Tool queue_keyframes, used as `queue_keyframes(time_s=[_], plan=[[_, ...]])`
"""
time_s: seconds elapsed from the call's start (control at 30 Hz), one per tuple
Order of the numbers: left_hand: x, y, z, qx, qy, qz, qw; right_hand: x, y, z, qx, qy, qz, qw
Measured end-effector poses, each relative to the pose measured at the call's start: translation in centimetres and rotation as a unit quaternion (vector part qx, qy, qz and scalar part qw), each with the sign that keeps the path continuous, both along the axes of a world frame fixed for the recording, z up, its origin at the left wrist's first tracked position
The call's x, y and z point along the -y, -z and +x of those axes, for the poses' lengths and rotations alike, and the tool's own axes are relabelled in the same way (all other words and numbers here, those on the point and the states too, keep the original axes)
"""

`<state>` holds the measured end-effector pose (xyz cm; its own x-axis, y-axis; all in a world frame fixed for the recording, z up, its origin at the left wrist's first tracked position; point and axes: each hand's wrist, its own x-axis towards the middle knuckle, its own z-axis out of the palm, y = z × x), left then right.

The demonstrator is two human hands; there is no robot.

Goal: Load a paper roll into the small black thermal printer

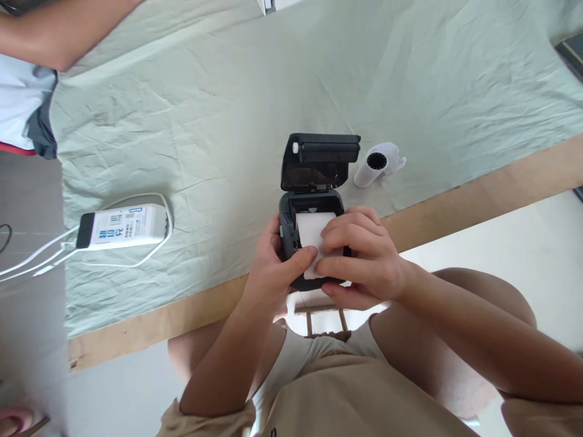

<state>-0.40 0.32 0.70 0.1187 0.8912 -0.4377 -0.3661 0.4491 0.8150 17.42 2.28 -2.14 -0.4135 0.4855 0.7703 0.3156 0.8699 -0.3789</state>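
Note:
A small dark portable label printer point(286, 209) is held near the table's front edge, its lid point(314, 173) swung up and away from me. Inside its bay sits a white paper roll point(312, 227). My left hand point(276, 261) grips the printer from the left side, with the thumb resting on the paper. Bent over the roll from the right, my right hand point(359, 255) has its fingers closed on the paper. Those fingers hide the roll's right part. Just beyond the printer to the right, a second white roll point(364, 173) with a black core and a loose end lies on the cloth.
A pale green cloth point(218, 139) covers the table, with a bare wooden edge point(478, 179) along the front. At left lies a white power strip point(122, 226) with looped cables. Another person's arm point(59, 36) reaches in at upper left. A dark object point(571, 54) shows at upper right.

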Motion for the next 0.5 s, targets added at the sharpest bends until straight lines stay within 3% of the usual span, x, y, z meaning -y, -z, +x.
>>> queue_keyframes(time_s=[0.5], plan=[[0.08,0.22,0.03,0.005,-0.007,0.012,1.000,-0.15,-0.02,0.21,-0.003,-0.019,0.007,1.000]])
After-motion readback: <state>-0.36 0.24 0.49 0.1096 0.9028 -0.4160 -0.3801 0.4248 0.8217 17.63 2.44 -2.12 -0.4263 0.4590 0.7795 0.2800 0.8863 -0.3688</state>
